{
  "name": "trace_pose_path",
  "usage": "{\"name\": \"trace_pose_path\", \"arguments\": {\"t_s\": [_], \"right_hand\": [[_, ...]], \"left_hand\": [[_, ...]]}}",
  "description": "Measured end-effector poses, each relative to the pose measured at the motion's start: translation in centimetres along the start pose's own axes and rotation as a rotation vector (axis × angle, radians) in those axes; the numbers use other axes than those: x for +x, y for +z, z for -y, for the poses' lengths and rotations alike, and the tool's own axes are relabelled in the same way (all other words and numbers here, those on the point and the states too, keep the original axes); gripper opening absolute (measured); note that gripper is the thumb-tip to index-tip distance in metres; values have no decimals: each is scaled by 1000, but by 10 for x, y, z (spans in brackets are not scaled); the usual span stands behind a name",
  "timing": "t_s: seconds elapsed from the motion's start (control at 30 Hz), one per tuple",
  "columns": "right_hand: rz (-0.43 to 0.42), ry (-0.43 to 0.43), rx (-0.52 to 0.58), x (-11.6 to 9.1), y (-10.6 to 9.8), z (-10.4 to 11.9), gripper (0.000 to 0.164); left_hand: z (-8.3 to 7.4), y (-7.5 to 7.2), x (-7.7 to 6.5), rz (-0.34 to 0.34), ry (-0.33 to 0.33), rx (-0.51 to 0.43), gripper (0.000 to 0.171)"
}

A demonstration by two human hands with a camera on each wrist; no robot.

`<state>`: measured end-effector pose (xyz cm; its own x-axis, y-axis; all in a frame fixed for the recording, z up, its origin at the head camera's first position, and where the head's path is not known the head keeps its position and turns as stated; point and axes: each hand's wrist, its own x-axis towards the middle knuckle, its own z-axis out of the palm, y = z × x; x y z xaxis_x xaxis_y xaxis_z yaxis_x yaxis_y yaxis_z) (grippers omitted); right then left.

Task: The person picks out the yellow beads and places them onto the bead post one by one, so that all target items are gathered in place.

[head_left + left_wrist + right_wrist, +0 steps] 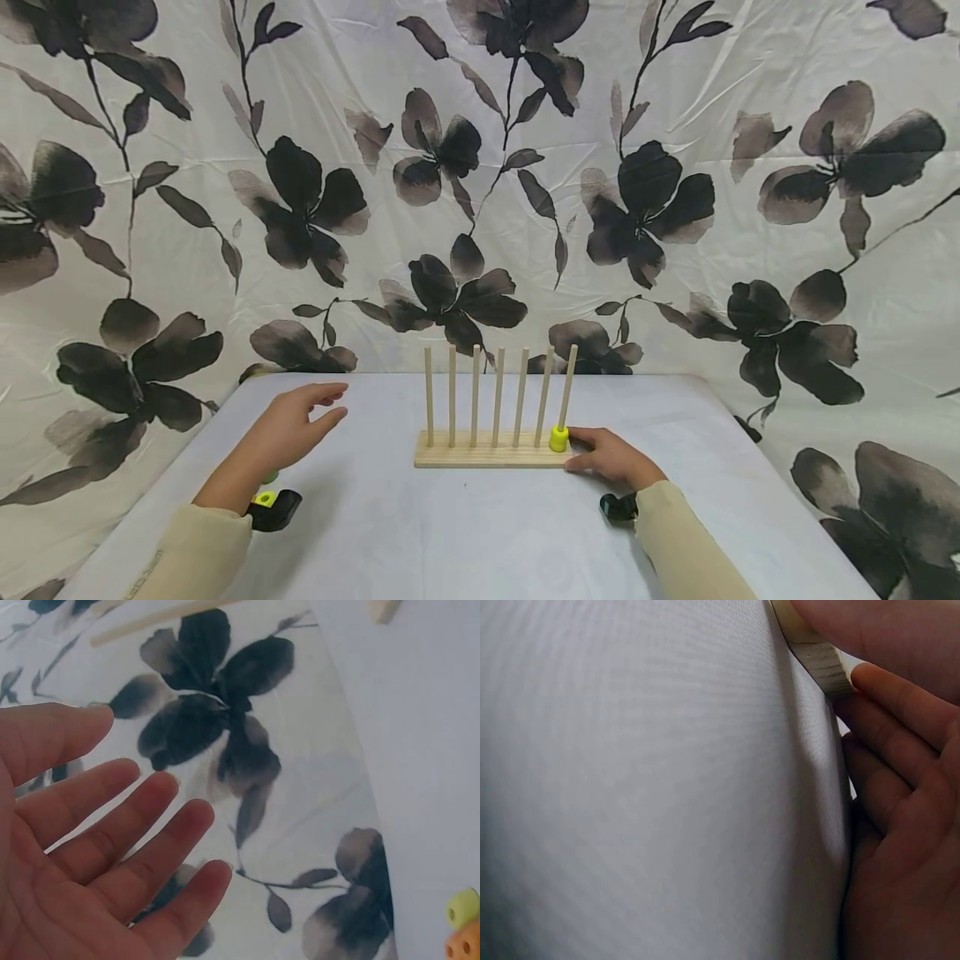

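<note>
A wooden peg rack (491, 457) with several upright dowels stands on the white table. A yellow bead (558, 439) sits low on its rightmost dowel. My right hand (615, 460) holds the right end of the rack's base, thumb at the front and fingers behind. In the right wrist view the base's end (821, 664) lies between thumb and fingers. Left of the rack, my left hand (288, 429) hovers with nothing in it. Its fingers (161, 832) are spread and slightly bent in the left wrist view.
Beads lie on the table by my left wrist, among them a yellow bead (463, 907) and an orange bead (465, 945); the wrist camera (276, 510) partly hides them in the head view. A cloth with dark flowers (450, 167) hangs behind the table.
</note>
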<state>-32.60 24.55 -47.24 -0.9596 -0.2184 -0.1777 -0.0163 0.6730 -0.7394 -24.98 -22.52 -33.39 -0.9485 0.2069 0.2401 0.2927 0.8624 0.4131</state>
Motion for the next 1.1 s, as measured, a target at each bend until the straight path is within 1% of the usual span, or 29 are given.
{"name": "trace_pose_path", "arguments": {"t_s": [0.13, 0.3, 0.4, 0.6, 0.73, 0.87, 1.0, 1.1], "right_hand": [[-4, 2, -6, 0, 1, 1, 78], [-7, -3, -3, 0, 1, 1, 77], [-10, -1, 1, 0, 0, 1, 77], [-10, -2, -9, 0, 1, 2, 77], [-10, -3, -12, 0, 2, 2, 77], [-9, -11, -12, 1, 2, 2, 77], [-7, -17, -4, 3, 2, 1, 77], [-6, -13, -5, 4, 2, 1, 78]], "left_hand": [[11, 1, -6, 19, -29, 6, 49], [25, 1, -13, 68, -84, 3, 49], [34, 1, -16, 87, -100, -1, 50], [50, 10, -22, 109, -144, -2, 50], [58, 13, -25, 138, -170, -14, 52], [65, 14, -28, 171, -176, -11, 55], [72, 15, -31, 184, -155, 11, 56], [78, 16, -31, 191, -166, 15, 56]]}}
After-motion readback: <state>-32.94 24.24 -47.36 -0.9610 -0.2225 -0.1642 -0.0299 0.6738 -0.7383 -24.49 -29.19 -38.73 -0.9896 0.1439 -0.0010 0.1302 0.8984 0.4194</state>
